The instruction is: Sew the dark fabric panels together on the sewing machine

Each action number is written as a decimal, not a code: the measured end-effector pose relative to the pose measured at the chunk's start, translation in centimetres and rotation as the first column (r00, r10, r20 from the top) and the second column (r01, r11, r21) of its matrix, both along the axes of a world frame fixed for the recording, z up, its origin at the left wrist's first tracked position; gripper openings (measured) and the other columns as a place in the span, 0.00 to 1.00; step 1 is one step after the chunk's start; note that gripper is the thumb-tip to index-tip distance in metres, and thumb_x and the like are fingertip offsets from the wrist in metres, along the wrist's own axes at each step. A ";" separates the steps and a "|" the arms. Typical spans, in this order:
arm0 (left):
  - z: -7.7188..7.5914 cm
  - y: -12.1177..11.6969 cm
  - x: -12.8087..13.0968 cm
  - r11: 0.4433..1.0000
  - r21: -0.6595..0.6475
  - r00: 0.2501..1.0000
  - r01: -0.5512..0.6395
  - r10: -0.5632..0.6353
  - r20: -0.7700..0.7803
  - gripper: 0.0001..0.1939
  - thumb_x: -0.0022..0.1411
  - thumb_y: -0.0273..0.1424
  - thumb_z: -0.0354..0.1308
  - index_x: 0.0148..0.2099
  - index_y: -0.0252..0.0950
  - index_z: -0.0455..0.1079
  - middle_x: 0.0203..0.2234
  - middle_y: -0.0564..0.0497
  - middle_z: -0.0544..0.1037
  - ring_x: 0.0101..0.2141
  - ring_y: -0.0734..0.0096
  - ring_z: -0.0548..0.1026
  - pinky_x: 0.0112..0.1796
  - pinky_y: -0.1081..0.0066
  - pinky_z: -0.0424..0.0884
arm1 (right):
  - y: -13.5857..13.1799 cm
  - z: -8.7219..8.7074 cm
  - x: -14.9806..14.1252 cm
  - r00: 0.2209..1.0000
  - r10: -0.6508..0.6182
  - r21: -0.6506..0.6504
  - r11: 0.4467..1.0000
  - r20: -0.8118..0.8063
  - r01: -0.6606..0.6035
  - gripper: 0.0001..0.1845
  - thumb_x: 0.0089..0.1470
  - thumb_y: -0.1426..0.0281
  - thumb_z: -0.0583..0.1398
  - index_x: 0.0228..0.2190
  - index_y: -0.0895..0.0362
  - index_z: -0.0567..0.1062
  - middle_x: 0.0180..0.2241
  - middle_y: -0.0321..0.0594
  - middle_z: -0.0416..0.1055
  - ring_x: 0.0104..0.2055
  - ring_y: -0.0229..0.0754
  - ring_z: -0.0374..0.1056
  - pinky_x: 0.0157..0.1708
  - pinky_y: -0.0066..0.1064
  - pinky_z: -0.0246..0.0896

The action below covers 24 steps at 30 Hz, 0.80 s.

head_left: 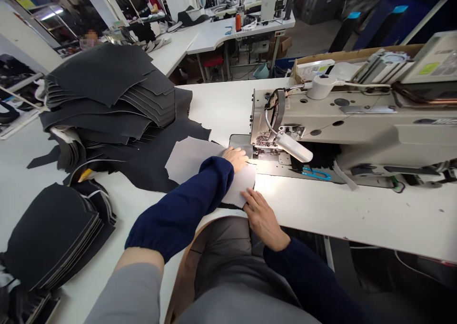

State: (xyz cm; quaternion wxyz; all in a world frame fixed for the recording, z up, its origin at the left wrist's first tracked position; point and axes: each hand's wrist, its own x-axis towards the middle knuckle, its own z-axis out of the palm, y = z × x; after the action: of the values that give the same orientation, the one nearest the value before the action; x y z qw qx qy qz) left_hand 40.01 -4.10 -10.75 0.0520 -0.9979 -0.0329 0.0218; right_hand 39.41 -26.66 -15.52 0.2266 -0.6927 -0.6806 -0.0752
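A light grey fabric panel (194, 157) lies on the white table in front of the sewing machine (300, 119), with dark fabric showing beneath its near edge. My left hand (236, 159) rests palm down on the panel close to the needle area, fingers stretched toward the machine. At the panel's near right corner, the fingertips of my right hand (262, 217) touch its surface; those fingers are extended. Whether my right thumb goes under the edge is hard to make out. Part of the panel is hidden by my left forearm in its navy sleeve.
Stacked dark fabric pieces (110, 76) rise at the left, and another dark stack (53, 233) sits nearer. A small lamp (294, 146) hangs before the machine head. Blue thread snips (316, 173) lie on the machine bed. Behind, a person (152, 2) stands by other worktables.
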 end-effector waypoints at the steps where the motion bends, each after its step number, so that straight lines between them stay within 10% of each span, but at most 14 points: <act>1: -0.1 0.6 0.1 1.000 0.003 1.000 -0.026 0.026 -0.002 0.13 0.67 0.37 0.48 0.38 0.35 0.71 0.35 0.47 0.74 0.40 0.64 0.67 0.39 0.64 0.55 | 0.7 0.1 0.4 1.000 0.019 -0.002 1.000 0.016 -0.019 0.14 0.54 0.83 0.49 0.31 0.63 0.74 0.55 0.51 0.62 0.63 0.55 0.48 0.58 0.50 0.56; 24: 0.1 3.3 5.1 0.999 -0.023 0.999 0.028 -0.028 -0.035 0.10 0.65 0.31 0.50 0.40 0.31 0.70 0.34 0.44 0.76 0.38 0.62 0.72 0.41 0.62 0.57 | 3.8 -0.8 4.2 0.995 0.068 -0.012 0.998 0.074 -0.068 0.15 0.54 0.85 0.47 0.32 0.63 0.72 0.57 0.55 0.59 0.65 0.57 0.40 0.56 0.52 0.57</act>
State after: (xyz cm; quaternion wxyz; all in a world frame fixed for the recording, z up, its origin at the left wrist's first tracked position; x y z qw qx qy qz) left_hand 45.11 -0.80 -10.66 0.0416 -0.9982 -0.0178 0.0390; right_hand 43.60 -22.82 -16.27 0.2004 -0.6669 -0.7121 -0.0898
